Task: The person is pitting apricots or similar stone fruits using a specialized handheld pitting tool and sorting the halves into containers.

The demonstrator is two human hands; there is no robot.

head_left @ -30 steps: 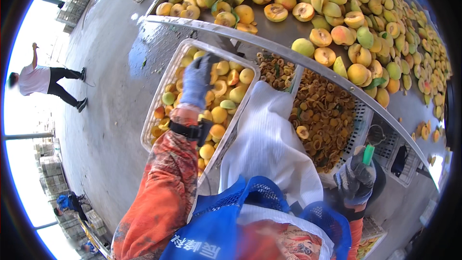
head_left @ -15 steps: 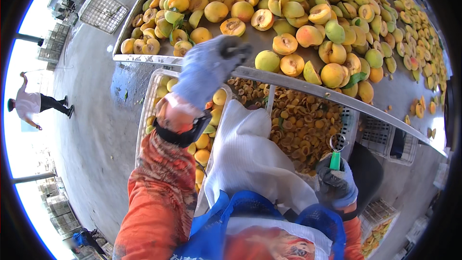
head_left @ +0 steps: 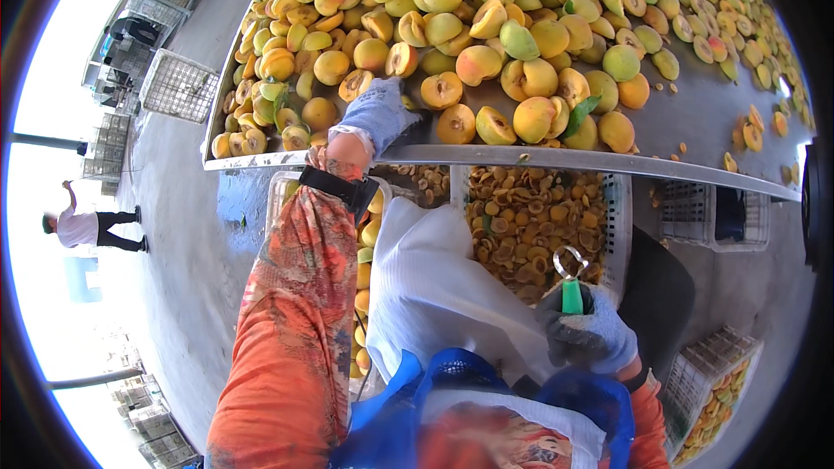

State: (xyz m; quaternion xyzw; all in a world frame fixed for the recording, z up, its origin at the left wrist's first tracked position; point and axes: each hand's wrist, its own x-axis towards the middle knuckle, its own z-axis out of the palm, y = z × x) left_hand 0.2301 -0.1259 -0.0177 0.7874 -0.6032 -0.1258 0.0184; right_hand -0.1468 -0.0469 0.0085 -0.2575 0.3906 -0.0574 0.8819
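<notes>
The left hand (head_left: 380, 113) is hanging over the worktop (head_left: 695, 117) beside halved fruits (head_left: 441, 89), its grasp impossible to tell; the right hand (head_left: 598, 330) is gripping 1 green-handled looped tool (head_left: 572, 298).

Two hands (head_left: 379, 113) (head_left: 599, 332), one tool (head_left: 572, 297), one table (head_left: 712, 122), one distant person (head_left: 80, 230), several crates (head_left: 178, 84), and perhaps over a hundred fruit (head_left: 478, 64).

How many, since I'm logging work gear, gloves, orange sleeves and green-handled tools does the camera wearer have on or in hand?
Gloves: 2, the left glove and the right glove
Orange sleeves: 2, the left sleeve and the right sleeve
Green-handled tool: 1
Total: 5
</notes>
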